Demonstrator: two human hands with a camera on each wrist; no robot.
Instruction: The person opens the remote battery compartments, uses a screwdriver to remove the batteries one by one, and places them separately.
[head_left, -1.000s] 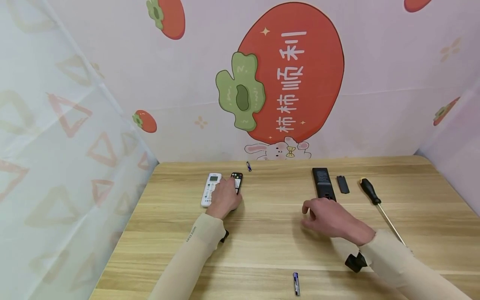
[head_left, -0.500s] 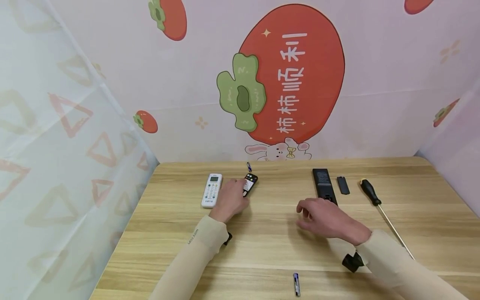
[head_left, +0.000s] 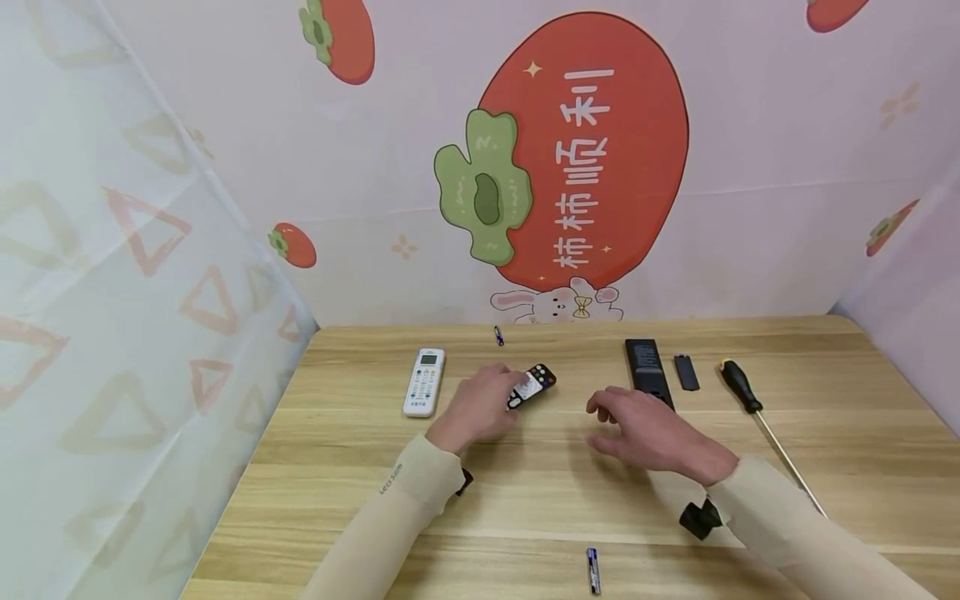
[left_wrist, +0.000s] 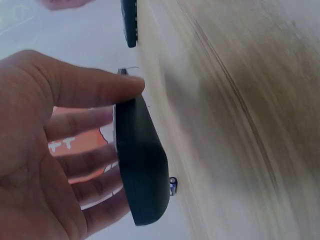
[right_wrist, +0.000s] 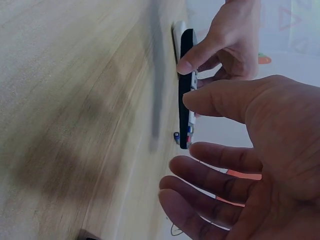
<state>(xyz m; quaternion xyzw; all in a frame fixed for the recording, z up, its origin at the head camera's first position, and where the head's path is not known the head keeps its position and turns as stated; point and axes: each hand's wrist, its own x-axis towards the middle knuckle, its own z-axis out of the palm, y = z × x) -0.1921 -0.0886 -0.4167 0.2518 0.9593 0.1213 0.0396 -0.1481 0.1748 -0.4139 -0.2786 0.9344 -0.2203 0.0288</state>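
Observation:
My left hand [head_left: 480, 406] pinches a black remote control [head_left: 536, 382] between thumb and fingers, its colored and white buttons facing up in the head view. In the left wrist view the remote's dark smooth side [left_wrist: 141, 165] shows, with the thumb on one edge and the fingers behind; a shadow lies on the wood beneath. To the right, my right hand [head_left: 647, 427] hovers over the table with loosely bent, spread fingers and nothing in them. Its thumb overlaps the remote [right_wrist: 185, 117] in the right wrist view. Just behind it another black remote [head_left: 647, 367] lies face down.
A white remote [head_left: 423, 383] lies at left on the wooden table [head_left: 360, 500]. One small battery [head_left: 498, 336] is near the back edge, another battery [head_left: 593, 571] at the front. On the right are a small black cover [head_left: 686, 372] and a screwdriver [head_left: 741, 386].
My left hand has carried the black remote rightward from beside the white one, turning its far end to the right. My right hand has drifted slightly left, its fingers opening a little.

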